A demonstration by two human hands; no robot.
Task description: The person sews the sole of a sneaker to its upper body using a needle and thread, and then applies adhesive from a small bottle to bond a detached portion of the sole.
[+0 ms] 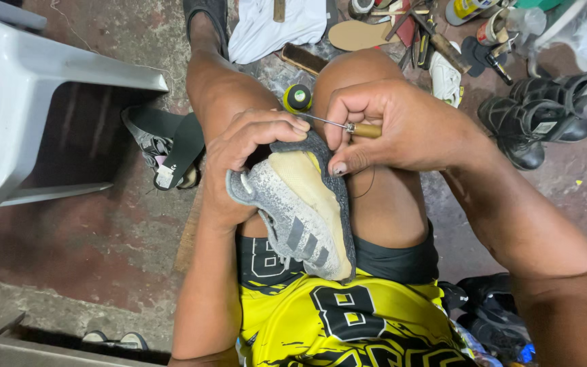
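Head view recorded a grey knit sneaker (300, 211) with a pale sole, resting on the lap, toe end up; left hand (249, 153) closed around its toe; right hand (388, 126) pinched a wooden-handled awl (348, 127), needle tip at the toe edge; beyond the knees, a green thread spool (297, 98); black boots (545, 115) on the floor (90, 238), far right.

Your left hand (246, 156) is curled into a tight grip between your knees, fingers (276, 129) folded over the top and knuckles facing up, with the forearm running straight down toward your waist. Your right hand (402, 126) sits just beside it over your right knee, thumb and forefinger pinched together, the wrist bent and the forearm angling off to the lower right corner.
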